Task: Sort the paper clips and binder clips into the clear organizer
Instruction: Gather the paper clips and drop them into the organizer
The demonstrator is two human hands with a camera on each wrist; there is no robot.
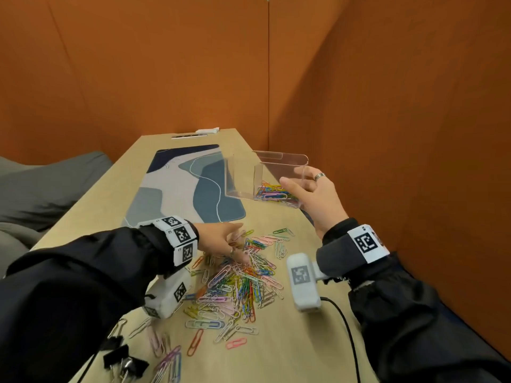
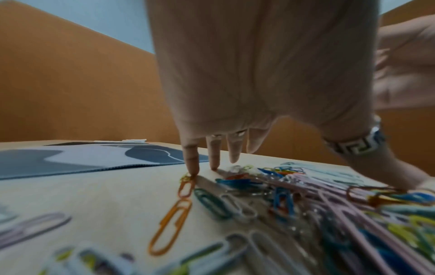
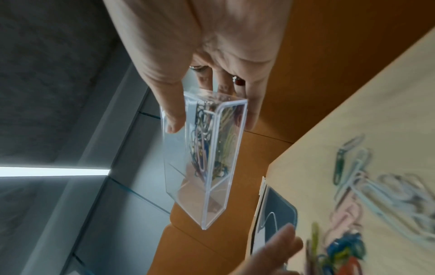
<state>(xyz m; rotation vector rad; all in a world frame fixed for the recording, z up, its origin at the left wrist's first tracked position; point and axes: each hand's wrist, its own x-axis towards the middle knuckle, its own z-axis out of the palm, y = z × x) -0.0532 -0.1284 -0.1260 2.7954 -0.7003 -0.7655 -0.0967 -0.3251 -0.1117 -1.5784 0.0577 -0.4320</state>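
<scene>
My right hand [image 1: 309,189] holds the clear organizer [image 1: 249,175] tilted above the table, thumb on one wall and fingers on the other [image 3: 207,158]. Coloured paper clips [image 1: 273,192] lie in its right compartment; the left one looks empty. A heap of coloured paper clips [image 1: 240,283] covers the table in front of me. My left hand [image 1: 224,241] reaches into the far side of the heap, its straight fingertips [image 2: 194,170] touching the table and an orange clip [image 2: 186,188]. Black binder clips [image 1: 121,357] lie near the table's front left edge.
A blue and grey patterned mat [image 1: 188,183] lies on the wooden table [image 1: 304,341] behind the heap. Orange partition walls [image 1: 387,120] close the back and right side. A black cable [image 1: 345,327] runs off the table at the right. Grey cushions [image 1: 41,189] sit at left.
</scene>
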